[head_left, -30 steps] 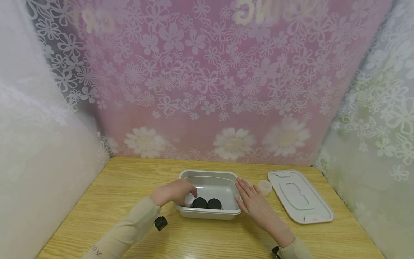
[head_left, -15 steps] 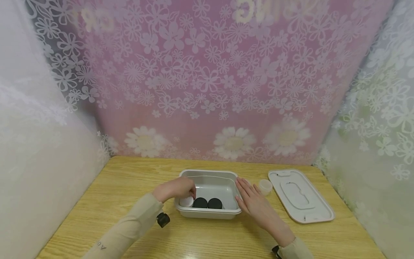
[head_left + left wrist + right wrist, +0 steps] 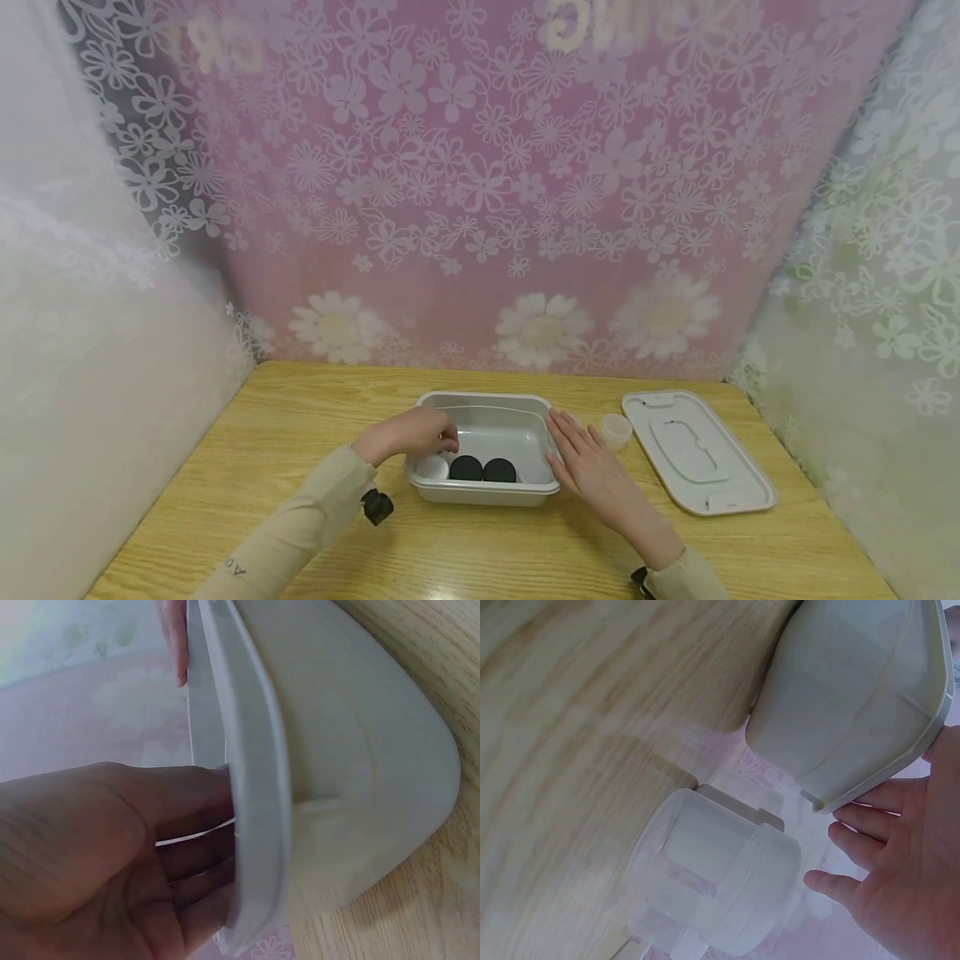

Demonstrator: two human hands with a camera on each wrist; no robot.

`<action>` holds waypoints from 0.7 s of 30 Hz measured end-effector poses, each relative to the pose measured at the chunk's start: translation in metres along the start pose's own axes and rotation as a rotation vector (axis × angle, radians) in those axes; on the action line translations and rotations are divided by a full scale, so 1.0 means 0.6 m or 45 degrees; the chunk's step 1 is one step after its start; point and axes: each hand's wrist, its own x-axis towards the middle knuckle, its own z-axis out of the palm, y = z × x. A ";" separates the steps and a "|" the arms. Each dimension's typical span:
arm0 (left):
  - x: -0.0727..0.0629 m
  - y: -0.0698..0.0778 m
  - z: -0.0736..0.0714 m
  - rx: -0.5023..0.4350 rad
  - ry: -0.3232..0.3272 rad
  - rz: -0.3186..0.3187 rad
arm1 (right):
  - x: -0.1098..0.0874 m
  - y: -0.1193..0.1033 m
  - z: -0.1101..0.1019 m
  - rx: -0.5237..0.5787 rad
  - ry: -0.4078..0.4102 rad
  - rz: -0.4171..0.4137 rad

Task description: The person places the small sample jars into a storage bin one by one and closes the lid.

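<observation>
A grey-white plastic box [image 3: 487, 497] stands on the table. Along its near inner side sit two black round-topped items [image 3: 467, 469] and, at the left, a white round-topped item [image 3: 432, 467]. My left hand [image 3: 408, 435] reaches over the left rim just behind the white item, fingers loosely bent, with nothing seen in them. The box wall hides its fingertips in the left wrist view. My right hand [image 3: 600, 487] lies with straight fingers against the box's right rim; the right wrist view shows these fingers [image 3: 870, 821] at the rim.
Right of the box stands a small translucent lidded jar [image 3: 617, 431], seen closer in the right wrist view. A flat white lid [image 3: 701, 454] lies at the table's right. Floral curtains [image 3: 480, 208] surround the wooden table [image 3: 300, 417].
My left hand has come off the white round-topped item, lifting slightly and shifting back, so its top shows more fully. My right hand has stayed at the rim.
</observation>
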 end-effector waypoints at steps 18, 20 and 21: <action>-0.031 -0.039 0.005 -0.408 0.524 -0.062 | 0.000 -0.001 0.001 -0.002 0.024 -0.010; -0.037 -0.040 0.006 -0.428 0.611 -0.106 | 0.000 0.000 0.001 -0.001 0.024 -0.008; -0.040 -0.040 0.007 -0.433 0.660 -0.127 | 0.001 0.000 0.002 -0.002 0.024 -0.007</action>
